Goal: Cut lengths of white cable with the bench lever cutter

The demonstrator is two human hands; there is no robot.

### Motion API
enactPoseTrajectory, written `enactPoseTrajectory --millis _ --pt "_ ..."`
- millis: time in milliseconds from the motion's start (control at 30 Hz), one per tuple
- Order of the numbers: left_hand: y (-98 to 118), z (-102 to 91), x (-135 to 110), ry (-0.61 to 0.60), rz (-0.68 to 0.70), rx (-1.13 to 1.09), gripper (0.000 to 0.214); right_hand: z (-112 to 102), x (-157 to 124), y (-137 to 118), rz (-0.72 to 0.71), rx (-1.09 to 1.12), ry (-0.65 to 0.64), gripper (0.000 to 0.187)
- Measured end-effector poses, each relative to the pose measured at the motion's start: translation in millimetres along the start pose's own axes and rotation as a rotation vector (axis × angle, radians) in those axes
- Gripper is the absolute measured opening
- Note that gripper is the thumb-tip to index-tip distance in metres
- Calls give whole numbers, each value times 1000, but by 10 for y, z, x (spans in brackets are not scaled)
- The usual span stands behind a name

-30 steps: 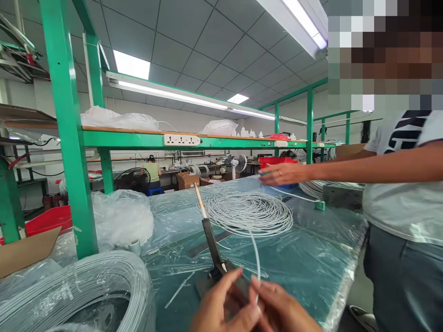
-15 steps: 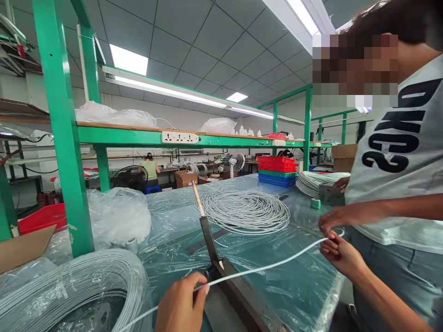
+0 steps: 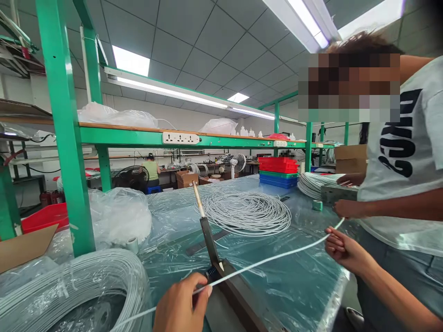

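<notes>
Lever tool [image 3: 211,244], nearest obstacle, leans leftward with its handle raised. Behind it I see a loose coil [image 3: 245,213]; a plastic-wrapped coil [image 3: 136,276] fills the lower left, in front of a green post [image 3: 71,161]. Farther right stand stacked trays [image 3: 278,166], red over green over blue, with a metal block [image 3: 337,194] and a tape roll [image 3: 317,205]. A co-worker's hand [image 3: 351,209] is at the cable's right end; I cannot tell whether it grips.

The cable [image 3: 273,263] is thin, white and smooth, rising in a gentle curve from lower left to upper right and crossing in front of the lever tool's foot. My left hand [image 3: 182,302] pinches it between thumb and forefinger; my right hand [image 3: 346,251], fingers curled, pinches it near the right end.

A band of plastic-covered tabletop [image 3: 277,246] separates cable from loose coil. The table's right edge runs just beside my right hand, and the co-worker's body bounds that side.
</notes>
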State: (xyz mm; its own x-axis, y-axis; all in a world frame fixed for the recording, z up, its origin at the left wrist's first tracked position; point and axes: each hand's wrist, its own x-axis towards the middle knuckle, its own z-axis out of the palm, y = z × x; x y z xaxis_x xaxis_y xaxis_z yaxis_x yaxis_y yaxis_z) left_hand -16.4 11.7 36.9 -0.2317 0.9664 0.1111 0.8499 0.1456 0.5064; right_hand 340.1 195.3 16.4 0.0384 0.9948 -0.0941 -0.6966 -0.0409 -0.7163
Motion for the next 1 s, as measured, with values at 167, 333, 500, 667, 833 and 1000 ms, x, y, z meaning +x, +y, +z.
enactPoseTrajectory --millis 167,333,500,667,833,1000 --pt "63 22 -32 24 46 43 18 456 -268 483 243 -5 -224 20" --pt "24 47 -76 66 101 -20 21 903 -530 957 351 3 -409 19" --pt "0 -97 -156 76 145 -144 30 1232 -925 1231 417 22 -656 26" --pt "-83 -161 -156 32 114 -159 36 1307 -921 1034 268 21 -607 34" --pt "-401 -84 -57 35 89 -147 39 1157 -644 787 196 3 -455 34" --pt "-819 -83 59 118 43 -154 39 994 -473 594 114 69 -376 32"
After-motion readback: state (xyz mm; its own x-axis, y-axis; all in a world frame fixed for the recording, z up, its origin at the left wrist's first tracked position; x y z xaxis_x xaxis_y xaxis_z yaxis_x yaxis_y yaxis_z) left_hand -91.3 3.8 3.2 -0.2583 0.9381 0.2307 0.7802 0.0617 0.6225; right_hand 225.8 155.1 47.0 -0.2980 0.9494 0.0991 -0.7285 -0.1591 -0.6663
